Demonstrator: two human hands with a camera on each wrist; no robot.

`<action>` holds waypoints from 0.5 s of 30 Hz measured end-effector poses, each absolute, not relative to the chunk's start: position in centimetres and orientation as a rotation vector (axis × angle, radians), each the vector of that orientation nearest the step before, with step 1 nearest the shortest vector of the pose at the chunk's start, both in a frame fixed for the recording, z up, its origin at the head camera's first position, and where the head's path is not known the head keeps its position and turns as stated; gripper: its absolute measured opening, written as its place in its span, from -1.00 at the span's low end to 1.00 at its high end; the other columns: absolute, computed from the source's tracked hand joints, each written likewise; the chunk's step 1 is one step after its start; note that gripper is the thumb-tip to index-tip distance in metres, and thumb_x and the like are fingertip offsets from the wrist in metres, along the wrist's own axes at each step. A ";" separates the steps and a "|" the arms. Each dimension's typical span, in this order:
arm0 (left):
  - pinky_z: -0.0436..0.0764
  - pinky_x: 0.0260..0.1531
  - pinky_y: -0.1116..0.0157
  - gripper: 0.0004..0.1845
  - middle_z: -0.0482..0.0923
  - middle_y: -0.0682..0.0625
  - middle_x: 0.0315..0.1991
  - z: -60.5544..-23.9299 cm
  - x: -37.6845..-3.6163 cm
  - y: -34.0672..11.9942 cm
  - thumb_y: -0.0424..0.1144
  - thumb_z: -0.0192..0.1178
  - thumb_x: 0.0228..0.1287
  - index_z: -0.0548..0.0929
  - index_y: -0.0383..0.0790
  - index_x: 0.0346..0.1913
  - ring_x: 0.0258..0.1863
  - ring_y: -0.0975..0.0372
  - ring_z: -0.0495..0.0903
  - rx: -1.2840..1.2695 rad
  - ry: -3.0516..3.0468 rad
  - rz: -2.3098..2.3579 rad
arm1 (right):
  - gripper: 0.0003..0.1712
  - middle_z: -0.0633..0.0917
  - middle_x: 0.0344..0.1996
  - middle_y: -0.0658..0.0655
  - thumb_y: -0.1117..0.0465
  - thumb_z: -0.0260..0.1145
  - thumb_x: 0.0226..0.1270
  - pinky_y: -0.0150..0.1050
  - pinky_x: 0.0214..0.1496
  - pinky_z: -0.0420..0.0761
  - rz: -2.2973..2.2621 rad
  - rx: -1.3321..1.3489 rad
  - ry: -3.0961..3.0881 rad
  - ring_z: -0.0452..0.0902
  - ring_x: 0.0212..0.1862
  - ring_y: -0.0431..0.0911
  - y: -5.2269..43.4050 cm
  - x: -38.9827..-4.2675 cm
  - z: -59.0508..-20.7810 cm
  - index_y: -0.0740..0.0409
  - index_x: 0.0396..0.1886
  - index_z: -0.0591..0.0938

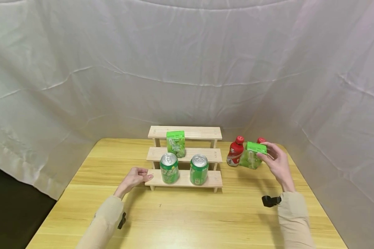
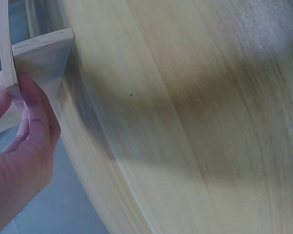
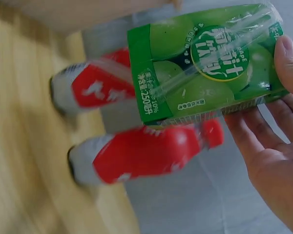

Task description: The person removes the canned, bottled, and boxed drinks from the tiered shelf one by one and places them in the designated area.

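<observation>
My right hand [image 1: 278, 162] holds a green juice box [image 3: 210, 63] by its top end, thumb on one face and fingers behind. A straw in clear wrap runs along its front. In the head view the box overlaps two red bottles [image 1: 236, 151] at the right. My left hand [image 1: 134, 180] pinches the left end of the lowest step of a wooden tiered rack [image 1: 183, 178], thumb above and fingers beneath, as the left wrist view shows. Two green cans [image 1: 169, 169] stand on that step. A second green juice box [image 1: 176, 143] stands on the middle step.
The rack's top step [image 1: 187, 132] is bare pale wood. The wooden table [image 1: 187, 214] reaches back to a grey cloth curtain [image 1: 187, 69], which also hangs along both sides. Both red bottles stand near the table's back edge, right of the rack.
</observation>
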State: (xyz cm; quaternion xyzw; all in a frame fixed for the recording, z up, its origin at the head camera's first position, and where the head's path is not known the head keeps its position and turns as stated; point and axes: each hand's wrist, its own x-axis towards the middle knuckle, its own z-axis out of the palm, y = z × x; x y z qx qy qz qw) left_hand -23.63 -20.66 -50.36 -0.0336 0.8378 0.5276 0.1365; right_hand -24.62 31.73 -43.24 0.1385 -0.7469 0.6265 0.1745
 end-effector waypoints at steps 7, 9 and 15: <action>0.66 0.04 0.15 -0.40 0.57 -0.38 0.01 -50.5 -23.6 -20.6 -0.25 0.33 0.31 0.42 -0.67 0.22 -0.03 0.01 0.59 -0.103 2.431 1.524 | -0.50 0.64 -0.05 -0.32 0.49 0.34 0.30 -0.64 -0.01 0.60 1.633 0.362 -2.244 0.59 -0.03 -0.50 33.5 -24.9 -45.0 0.56 0.20 0.45; 0.66 0.05 0.14 -0.40 0.56 -0.39 0.01 -50.5 -23.6 -20.6 -0.25 0.33 0.31 0.42 -0.67 0.22 -0.02 0.01 0.59 -0.104 2.433 1.521 | -0.50 0.63 -0.04 -0.33 0.48 0.35 0.30 -0.65 0.00 0.59 1.601 0.368 -2.271 0.58 -0.01 -0.50 34.0 -25.1 -45.4 0.56 0.20 0.46; 0.66 0.09 0.09 -0.40 0.56 -0.41 0.04 -50.5 -23.7 -20.6 -0.25 0.33 0.31 0.42 -0.66 0.22 0.00 -0.02 0.59 -0.113 2.430 1.522 | -0.50 0.60 -0.02 -0.38 0.43 0.35 0.32 -0.64 -0.03 0.59 1.540 0.375 -2.353 0.56 0.02 -0.53 35.5 -25.5 -46.7 0.52 0.21 0.48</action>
